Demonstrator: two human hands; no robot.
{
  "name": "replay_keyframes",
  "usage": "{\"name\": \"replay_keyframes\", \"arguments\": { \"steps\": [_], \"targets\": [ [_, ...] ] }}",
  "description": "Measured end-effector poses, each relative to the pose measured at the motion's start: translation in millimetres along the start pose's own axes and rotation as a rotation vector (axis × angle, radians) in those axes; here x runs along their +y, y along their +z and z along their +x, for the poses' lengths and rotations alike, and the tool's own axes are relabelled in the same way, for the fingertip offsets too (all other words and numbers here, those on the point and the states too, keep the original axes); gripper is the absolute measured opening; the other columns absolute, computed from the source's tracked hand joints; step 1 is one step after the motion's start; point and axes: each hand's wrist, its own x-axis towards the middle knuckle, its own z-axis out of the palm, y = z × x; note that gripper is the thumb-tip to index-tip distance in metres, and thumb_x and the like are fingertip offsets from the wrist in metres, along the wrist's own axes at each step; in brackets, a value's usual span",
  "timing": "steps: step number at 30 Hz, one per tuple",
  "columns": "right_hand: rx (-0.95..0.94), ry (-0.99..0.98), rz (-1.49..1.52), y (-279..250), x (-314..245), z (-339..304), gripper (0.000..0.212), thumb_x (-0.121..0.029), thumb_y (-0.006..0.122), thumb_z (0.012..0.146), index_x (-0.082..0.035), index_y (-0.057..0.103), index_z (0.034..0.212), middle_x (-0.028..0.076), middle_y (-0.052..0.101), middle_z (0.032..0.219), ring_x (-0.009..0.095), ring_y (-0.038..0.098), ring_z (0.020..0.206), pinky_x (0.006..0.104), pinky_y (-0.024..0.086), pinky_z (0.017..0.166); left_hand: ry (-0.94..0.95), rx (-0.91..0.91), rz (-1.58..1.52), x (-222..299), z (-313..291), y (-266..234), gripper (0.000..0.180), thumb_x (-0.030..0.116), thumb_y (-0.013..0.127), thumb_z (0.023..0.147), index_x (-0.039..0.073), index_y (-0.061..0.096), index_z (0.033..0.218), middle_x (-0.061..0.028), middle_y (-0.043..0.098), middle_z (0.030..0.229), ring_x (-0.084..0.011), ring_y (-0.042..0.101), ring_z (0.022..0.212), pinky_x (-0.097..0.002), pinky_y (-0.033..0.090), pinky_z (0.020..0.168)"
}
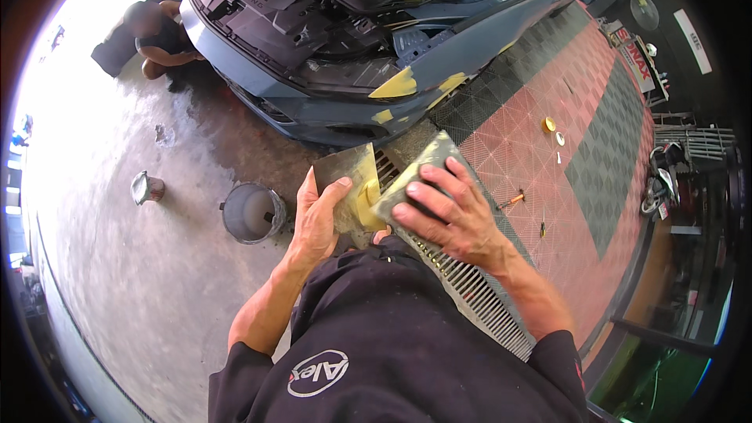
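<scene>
My left hand (317, 215) grips a flat grey mixing board (338, 166) by its edge, thumb on top. Yellow body filler (366, 202) is smeared along the board's right side. In my right hand (458, 223) is a wide flat putty spreader (427, 158), its face streaked with yellow; the fingers wrap over its dark upper part. The spreader's lower left corner meets the filler at the board's edge, though whether it presses on the board I cannot tell. Ahead stands a grey-blue car (313, 102) with its engine bay open and yellow filler patches (395, 84) on its front corner.
A bucket (254, 214) with cloudy liquid and a smaller pail (147, 188) stand on the left floor. Below me runs a drain grate (478, 290). On the red tiles lie a yellow tin (548, 124) and an orange-handled tool (513, 200). Another person (160, 39) crouches beside the car.
</scene>
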Motion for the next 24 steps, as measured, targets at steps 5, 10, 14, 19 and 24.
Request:
{"name": "replay_keyframes", "arguments": {
  "steps": [5,10,14,19,24],
  "targets": [
    [-0.281,-0.035,-0.019,1.5,-12.9,-7.8,0.050,-0.021,0.063,0.096,-0.026,0.068,0.146,0.004,0.057,0.144,0.030,0.053,0.141,0.0582,0.037,0.127,0.126,-0.009,0.192,-19.0,17.9,-18.8,0.035,0.000,0.061,0.103,-0.001,0.062,0.137,-0.0064,0.072,0.123,-0.0126,0.067,0.108,-0.0295,0.056,0.097],
    [-0.158,0.012,-0.011,14.2,-22.4,-0.8,0.049,-0.020,0.068,0.093,-0.025,0.071,0.142,0.002,0.059,0.136,0.028,0.051,0.139,0.0550,0.039,0.124,0.193,-0.057,0.456,-6.5,-5.8,5.2,0.038,0.004,0.063,0.104,-0.001,0.060,0.141,-0.0071,0.069,0.124,-0.0123,0.062,0.113,-0.0293,0.052,0.100],
    [-0.318,-0.025,0.041,2.3,-27.0,-2.9,0.057,-0.019,0.074,0.089,-0.025,0.070,0.145,0.004,0.058,0.140,0.031,0.053,0.137,0.0590,0.036,0.127,0.102,0.069,0.016,-10.6,27.1,-27.0,0.034,0.004,0.065,0.103,0.003,0.062,0.136,-0.0046,0.071,0.120,-0.0139,0.067,0.104,-0.0324,0.058,0.092],
    [-0.005,-0.098,0.344,24.4,-39.0,17.3,0.059,-0.008,0.082,0.079,-0.020,0.072,0.136,0.008,0.057,0.149,0.037,0.051,0.146,0.0631,0.036,0.127,-0.082,0.036,-0.180,-12.1,7.2,-7.8,0.049,0.009,0.065,0.103,0.002,0.047,0.148,-0.0123,0.069,0.126,-0.0238,0.071,0.111,-0.0420,0.063,0.092],
    [-0.061,0.079,0.343,18.7,1.2,-7.8,0.059,0.001,0.080,0.081,-0.011,0.070,0.138,0.012,0.060,0.148,0.041,0.056,0.141,0.0629,0.040,0.123,-0.148,-0.001,-0.332,14.5,-37.6,-0.8,0.040,0.010,0.064,0.104,0.007,0.053,0.142,-0.0095,0.070,0.121,-0.0189,0.072,0.107,-0.0390,0.064,0.089]
  ]
}}
